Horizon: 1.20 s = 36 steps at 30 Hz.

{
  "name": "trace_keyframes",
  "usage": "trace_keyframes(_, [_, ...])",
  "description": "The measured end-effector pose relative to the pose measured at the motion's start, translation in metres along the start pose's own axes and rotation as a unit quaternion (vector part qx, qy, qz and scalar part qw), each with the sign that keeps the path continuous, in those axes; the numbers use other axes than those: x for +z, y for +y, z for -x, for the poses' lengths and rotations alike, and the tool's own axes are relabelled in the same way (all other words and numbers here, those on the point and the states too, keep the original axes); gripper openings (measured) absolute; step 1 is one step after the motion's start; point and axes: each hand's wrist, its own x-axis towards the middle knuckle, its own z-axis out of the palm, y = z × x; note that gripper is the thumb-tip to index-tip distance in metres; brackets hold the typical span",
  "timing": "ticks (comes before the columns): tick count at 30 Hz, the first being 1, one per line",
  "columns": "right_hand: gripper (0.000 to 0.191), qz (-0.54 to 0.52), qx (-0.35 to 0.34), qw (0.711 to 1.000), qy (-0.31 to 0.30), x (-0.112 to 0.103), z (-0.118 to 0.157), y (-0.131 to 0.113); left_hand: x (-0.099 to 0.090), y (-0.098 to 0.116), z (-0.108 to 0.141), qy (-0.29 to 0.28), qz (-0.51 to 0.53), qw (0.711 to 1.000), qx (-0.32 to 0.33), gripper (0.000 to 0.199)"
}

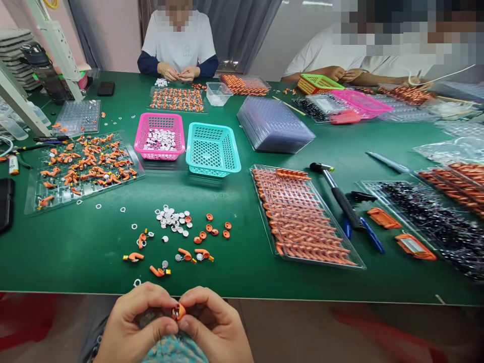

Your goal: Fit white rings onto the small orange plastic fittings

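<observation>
Just off the table's front edge, my left hand [141,322] and my right hand [215,325] meet at their fingertips. Between them they pinch a small orange earbud shell [178,311], its dark open side partly showing; the fingers hide the rest. On the table beyond lie several orange earbud pieces with stems [159,271], some with small silver discs and yellow ends. Behind these are a loose pile of white discs [172,219] and several round orange caps [203,235]. A white ring [137,283] rests near the edge, close to my left hand.
A tray of earbud pieces [91,164] is at left. A pink basket [140,132] with white rings and a turquoise basket [192,156] stand mid-table. At right are a tray of orange stems [302,222], a hammer [342,201] and black wires [423,217]. Co-workers sit opposite.
</observation>
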Motion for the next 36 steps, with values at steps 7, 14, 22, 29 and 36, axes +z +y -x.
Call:
trace_keyframes(7, [0.010, 0.069, -0.099, 0.993, -0.013, -0.0031, -0.0013, 0.0051, 0.0017, -0.0007, 0.0008, 0.020, 0.067, 0.996, -0.059, 0.013])
trace_keyframes(14, [0.020, 0.159, -0.161, 0.973, -0.041, -0.0086, -0.0023, 0.0059, 0.0015, -0.0019, 0.0034, 0.037, 0.099, 0.990, -0.095, 0.016])
trace_keyframes(22, [0.006, 0.117, -0.111, 0.987, -0.006, -0.0016, -0.0002, 0.0035, -0.0011, -0.0073, 0.0072, 0.026, 0.097, 0.989, -0.112, 0.017])
trace_keyframes(29, [0.008, 0.108, -0.088, 0.990, -0.003, 0.0004, 0.0003, 0.0006, -0.0010, -0.0058, 0.0073, 0.031, 0.107, 0.987, -0.114, 0.014])
trace_keyframes(36, [0.008, 0.152, -0.124, 0.979, -0.054, -0.0065, -0.0026, -0.0006, -0.0009, -0.0049, 0.0073, 0.023, 0.124, 0.985, -0.116, 0.015])
